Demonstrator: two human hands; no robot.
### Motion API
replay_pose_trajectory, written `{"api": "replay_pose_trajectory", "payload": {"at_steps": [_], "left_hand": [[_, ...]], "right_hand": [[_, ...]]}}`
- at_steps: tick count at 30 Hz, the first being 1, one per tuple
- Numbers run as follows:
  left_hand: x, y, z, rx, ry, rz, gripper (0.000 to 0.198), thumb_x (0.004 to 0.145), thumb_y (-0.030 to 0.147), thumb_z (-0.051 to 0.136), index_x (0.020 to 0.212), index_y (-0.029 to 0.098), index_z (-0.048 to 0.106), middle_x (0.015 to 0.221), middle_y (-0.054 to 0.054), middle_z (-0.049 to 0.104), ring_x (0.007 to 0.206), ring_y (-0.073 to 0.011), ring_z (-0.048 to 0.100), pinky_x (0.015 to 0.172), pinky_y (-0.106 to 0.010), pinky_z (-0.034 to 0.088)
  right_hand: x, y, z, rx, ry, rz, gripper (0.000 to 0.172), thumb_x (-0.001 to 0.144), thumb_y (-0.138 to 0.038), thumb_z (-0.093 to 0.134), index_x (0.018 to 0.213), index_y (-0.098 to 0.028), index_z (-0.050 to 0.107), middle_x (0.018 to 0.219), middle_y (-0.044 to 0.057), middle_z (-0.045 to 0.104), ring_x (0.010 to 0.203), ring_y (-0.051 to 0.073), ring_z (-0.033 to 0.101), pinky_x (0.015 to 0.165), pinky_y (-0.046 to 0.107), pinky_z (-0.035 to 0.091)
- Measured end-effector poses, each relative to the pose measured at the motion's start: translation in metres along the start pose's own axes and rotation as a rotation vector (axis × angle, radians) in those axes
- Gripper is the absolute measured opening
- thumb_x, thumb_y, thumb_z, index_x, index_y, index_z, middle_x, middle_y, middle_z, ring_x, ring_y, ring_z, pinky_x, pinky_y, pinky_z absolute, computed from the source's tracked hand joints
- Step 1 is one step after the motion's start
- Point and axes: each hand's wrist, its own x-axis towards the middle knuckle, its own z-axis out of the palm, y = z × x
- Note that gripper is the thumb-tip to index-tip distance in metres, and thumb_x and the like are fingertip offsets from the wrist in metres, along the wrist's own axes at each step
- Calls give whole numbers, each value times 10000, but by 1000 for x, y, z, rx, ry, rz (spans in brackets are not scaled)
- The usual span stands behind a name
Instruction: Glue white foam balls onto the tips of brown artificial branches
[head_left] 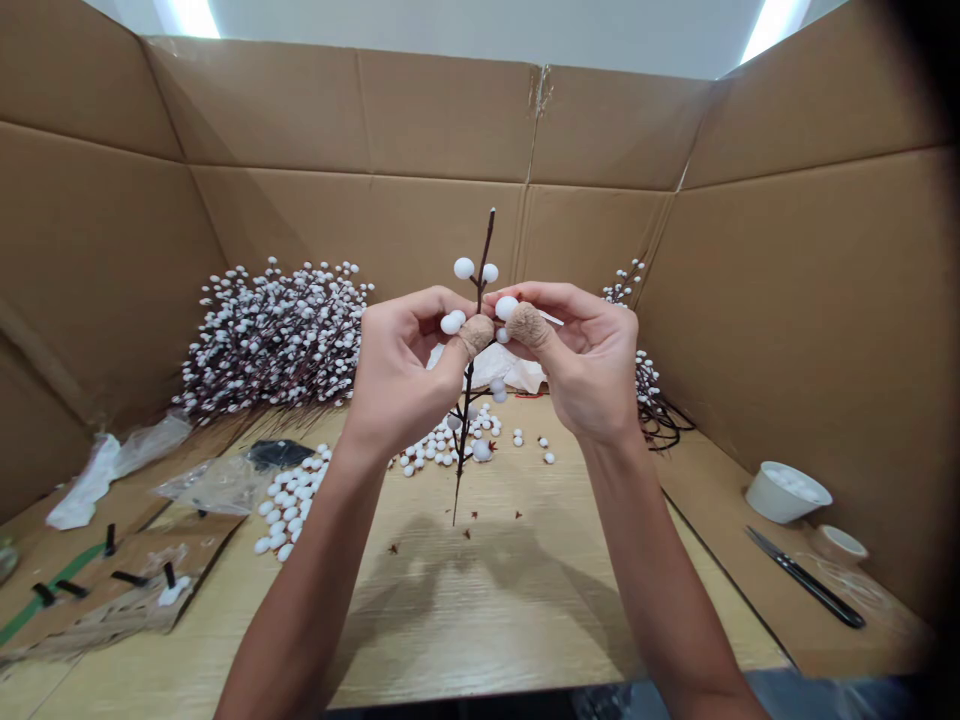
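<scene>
Left hand (pixel 397 375) and right hand (pixel 585 360) pinch white foam berries (pixel 506 308) on a dark twig (pixel 486 255); berry sprays (pixel 274 340) heaped left of grip, loose berries (pixel 439 447) below.

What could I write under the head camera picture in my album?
Left hand and right hand, in tan thumb wraps, pinch white berries on a dark twig.

The left hand (pixel 397 380) and the right hand (pixel 592 365) hide the middle of the thin dark stem (pixel 469 400). You can't tell what the fuzzy tan wraps (pixel 527 325) on the thumbs are made of. The bottom edge cuts off both long bare arms (pixel 315 580). A dark blur covers the far side of the brown cardboard wall (pixel 795 300).
</scene>
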Motion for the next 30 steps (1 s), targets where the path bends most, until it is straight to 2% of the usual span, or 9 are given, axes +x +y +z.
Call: {"api": "replay_pose_trajectory", "payload": {"at_steps": [10,16,24,30], "left_hand": [[-1,3,1,19,16,40,160,674,259,768,633,168,643,626,3,603,589,-110,553,549,-239,464],[-1,3,-1,25,24,34,139,699,264,751,648,174,659,634,-4,608,604,-116,556,540,-237,469],[-1,-2,0,28,18,34,120,701,223,743,648,165,652,625,5,602,585,-108,549,537,-231,456],[1,-3,-2,13,7,7,147,669,277,776,657,163,684,639,-4,632,605,-115,574,549,-224,482]], "right_hand": [[0,4,0,23,-13,-5,154,762,-331,685,886,-239,682,951,6,705,978,173,665,836,347,582],[0,2,0,56,-32,22,181,750,-351,694,890,-237,681,945,1,706,939,162,674,792,313,593],[1,7,1,22,-13,30,173,753,-334,696,891,-231,685,961,9,705,980,164,659,846,329,577],[2,10,0,55,-13,38,182,742,-346,706,880,-229,691,939,6,709,880,141,675,784,309,582]]}}
